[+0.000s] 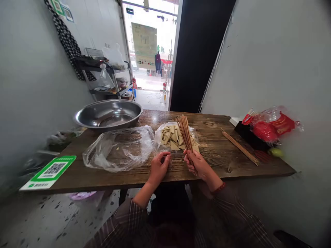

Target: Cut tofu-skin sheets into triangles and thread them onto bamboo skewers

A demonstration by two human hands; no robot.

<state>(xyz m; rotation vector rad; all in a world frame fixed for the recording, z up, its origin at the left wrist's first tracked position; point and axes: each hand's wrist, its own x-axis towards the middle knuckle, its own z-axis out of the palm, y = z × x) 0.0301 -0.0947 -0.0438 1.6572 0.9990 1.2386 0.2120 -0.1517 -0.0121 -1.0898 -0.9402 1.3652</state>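
Head view: a dark wooden counter (212, 139) stretches across in front of the person. The right hand (195, 162) holds a bundle of thin sticks (184, 132), its grip closed around the lower end, with the sticks rising and leaning slightly left above the near half. The left hand (159, 167) is near the front edge, fingers curled and thumb close to the index finger; its grip is narrow, and whether anything small sits inside cannot be told. Just beyond both hands, around the middle of the counter, tan triangular pieces (172, 135) are heaped in a transparent bag (158, 136). Left of that heap lies a crumpled plastic sheet or bag (147, 139). A wide metal basin (111, 119) stands at the far left corner, and a green-and-white QR card (50, 172) lies at the near left corner. More sticks (240, 147) lie slantwise toward the near right corner, beside a black box (249, 137) with red packaging (269, 129) near the right edge.
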